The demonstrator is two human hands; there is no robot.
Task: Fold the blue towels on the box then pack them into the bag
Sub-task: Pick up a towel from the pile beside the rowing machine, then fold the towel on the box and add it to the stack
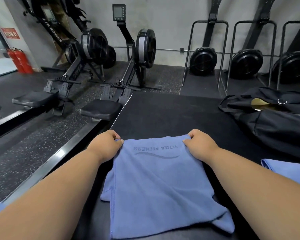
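A blue towel lies on the black top of the box, doubled over so that its far edge runs straight between the two hands. Dark lettering reads "YOGA FITNESS" upside down above a wavy line, just nearer than that far edge. The near end of the towel is loose and uneven, with a lower layer sticking out on the left side and a corner poking out at the near right.

The left hand pinches the far left corner of the towel, its fingers curled over the cloth with the thumb beneath the edge. The right hand pinches the far right corner the same way, fingers curled tight on the cloth.

To the right of the right fingers, near the forearm, part of a second blue towel lies on the box. Beyond it and farther right sits a black bag, its top open. Beyond the left fingers, two rowing machines stand on the speckled floor, well apart from the towel. Farther left stand red fire extinguishers.
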